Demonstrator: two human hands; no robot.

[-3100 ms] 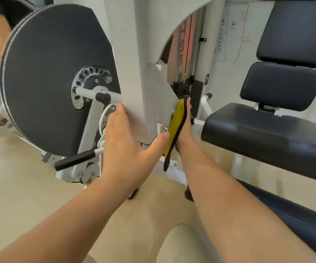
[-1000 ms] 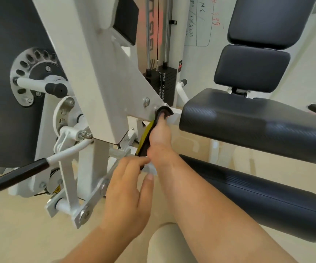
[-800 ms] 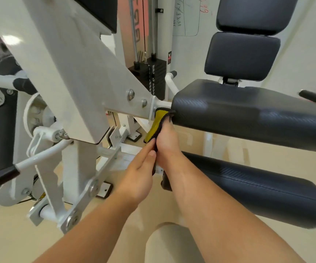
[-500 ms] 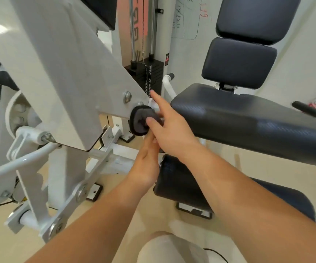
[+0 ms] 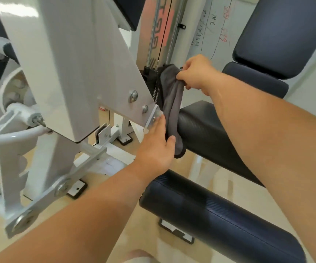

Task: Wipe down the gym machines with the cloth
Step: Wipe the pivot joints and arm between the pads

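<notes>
A grey cloth [image 5: 172,103] hangs stretched beside the left end of the upper black roller pad [image 5: 210,133] of the white gym machine [image 5: 81,69]. My right hand [image 5: 197,73] grips the cloth's top end, above the pad. My left hand [image 5: 157,143] holds the cloth's lower end, thumb on the cloth and fingers by the bolted corner of the white arm. The cloth's yellow side is hidden.
A second black roller pad [image 5: 219,221] lies lower, near my arms. The dark seat and backrest [image 5: 278,35] stand at the right. The weight stack with chrome guide rods [image 5: 157,35] is behind the cloth. White levers and brackets [image 5: 20,130] crowd the left above the beige floor.
My right hand has lifted from the pad's end up and right, pulling the cloth taut. The cloth now shows its grey side. My left hand holds the bottom end.
</notes>
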